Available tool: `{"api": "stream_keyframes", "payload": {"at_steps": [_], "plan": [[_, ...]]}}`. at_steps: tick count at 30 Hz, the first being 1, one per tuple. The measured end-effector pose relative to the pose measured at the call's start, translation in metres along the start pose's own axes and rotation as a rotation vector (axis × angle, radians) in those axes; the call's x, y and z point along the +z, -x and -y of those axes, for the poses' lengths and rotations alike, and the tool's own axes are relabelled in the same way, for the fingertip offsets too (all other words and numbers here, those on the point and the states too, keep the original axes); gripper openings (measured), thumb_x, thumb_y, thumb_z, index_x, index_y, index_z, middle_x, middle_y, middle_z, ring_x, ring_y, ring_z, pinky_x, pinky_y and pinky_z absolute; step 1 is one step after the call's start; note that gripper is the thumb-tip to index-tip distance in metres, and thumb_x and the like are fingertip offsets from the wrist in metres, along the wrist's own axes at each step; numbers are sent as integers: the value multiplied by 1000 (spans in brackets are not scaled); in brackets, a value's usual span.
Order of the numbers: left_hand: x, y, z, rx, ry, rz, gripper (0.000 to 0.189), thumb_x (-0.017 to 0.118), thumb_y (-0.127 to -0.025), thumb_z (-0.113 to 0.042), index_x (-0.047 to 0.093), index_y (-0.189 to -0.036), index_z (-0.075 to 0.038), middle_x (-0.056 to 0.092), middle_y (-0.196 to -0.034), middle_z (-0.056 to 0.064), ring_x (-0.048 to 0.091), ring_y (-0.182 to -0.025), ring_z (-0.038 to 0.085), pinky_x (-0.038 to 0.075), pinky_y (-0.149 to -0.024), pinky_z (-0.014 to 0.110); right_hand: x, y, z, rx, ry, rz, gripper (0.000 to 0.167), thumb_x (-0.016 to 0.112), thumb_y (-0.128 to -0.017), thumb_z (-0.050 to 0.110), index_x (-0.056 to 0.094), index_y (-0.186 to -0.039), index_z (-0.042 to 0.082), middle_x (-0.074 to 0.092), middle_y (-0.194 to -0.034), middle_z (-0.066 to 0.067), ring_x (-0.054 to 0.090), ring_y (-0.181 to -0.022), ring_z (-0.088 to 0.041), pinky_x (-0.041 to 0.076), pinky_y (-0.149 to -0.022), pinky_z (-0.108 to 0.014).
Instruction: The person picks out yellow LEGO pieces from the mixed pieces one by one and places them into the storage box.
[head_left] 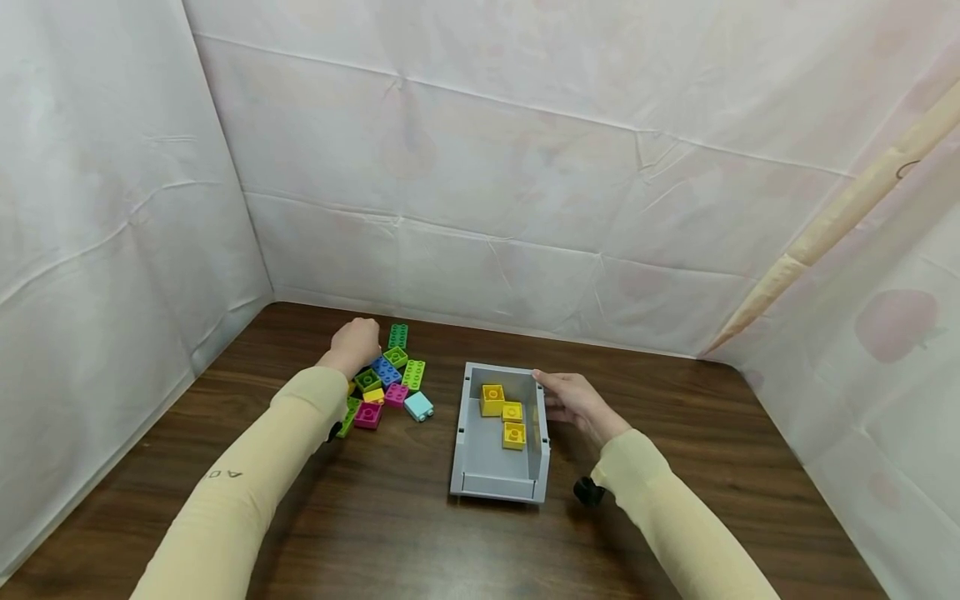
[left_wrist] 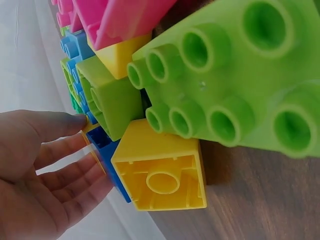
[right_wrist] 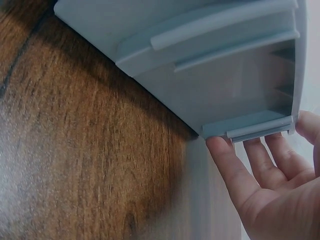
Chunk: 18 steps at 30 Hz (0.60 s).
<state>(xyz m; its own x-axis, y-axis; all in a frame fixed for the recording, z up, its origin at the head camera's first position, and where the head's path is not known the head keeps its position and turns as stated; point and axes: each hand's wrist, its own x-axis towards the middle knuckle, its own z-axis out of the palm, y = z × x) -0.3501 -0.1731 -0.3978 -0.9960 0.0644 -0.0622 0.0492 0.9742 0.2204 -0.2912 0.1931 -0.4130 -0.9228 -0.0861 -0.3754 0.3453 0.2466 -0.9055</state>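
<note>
My left hand (head_left: 356, 347) reaches over the left end of a pile of toy building bricks. In the left wrist view its thumb and fingers (left_wrist: 60, 131) pinch a mostly hidden yellow brick (left_wrist: 88, 131), beside a dark blue brick (left_wrist: 107, 155). Nearer that camera are a larger yellow brick (left_wrist: 165, 170) and a long lime-green brick (left_wrist: 210, 85). My right hand (head_left: 576, 403) grips the right wall of a light grey box (head_left: 480, 472), thumb at the far rim corner and fingers along the outside. Three yellow bricks, one being the larger back brick (head_left: 492, 400), lie inside the box.
Pink (head_left: 367, 415), green, blue (head_left: 387, 371) and yellow bricks crowd together left of the box. A pale blue brick (head_left: 419, 406) lies nearest it. White curtains (head_left: 480, 167) enclose the back and sides of the brown wooden table (head_left: 375, 533).
</note>
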Motion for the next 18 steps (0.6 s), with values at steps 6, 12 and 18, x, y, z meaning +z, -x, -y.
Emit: {"api": "stream_keyframes", "payload": {"at_steps": [6, 12, 18], "plan": [[-4, -1, 1, 16, -9, -9, 26, 62, -90, -15, 64, -107, 4, 65, -101, 21, 58, -73, 23, 52, -61, 37, 0, -1, 1, -2, -2, 5, 49, 60, -91, 41, 61, -119, 0, 66, -115, -14, 66, -95, -21, 54, -85, -42], [-10, 0, -1, 34, -32, -20, 27, 63, -89, -15, 62, -108, 4, 63, -102, 20, 57, -77, 23, 53, -67, 39, 1, -2, 0, -7, 4, 13, 48, 59, -91, 41, 62, -118, 1, 65, -115, -15, 66, -98, -22, 53, -86, -42], [-17, 2, -5, 48, -18, -39, 19, 61, -89, -14, 64, -99, 2, 64, -92, 16, 53, -71, 23, 49, -61, 34, 1, -3, 0, -12, 9, 10, 47, 60, -91, 40, 63, -116, 1, 67, -112, -13, 66, -94, -21, 53, -86, -42]]}}
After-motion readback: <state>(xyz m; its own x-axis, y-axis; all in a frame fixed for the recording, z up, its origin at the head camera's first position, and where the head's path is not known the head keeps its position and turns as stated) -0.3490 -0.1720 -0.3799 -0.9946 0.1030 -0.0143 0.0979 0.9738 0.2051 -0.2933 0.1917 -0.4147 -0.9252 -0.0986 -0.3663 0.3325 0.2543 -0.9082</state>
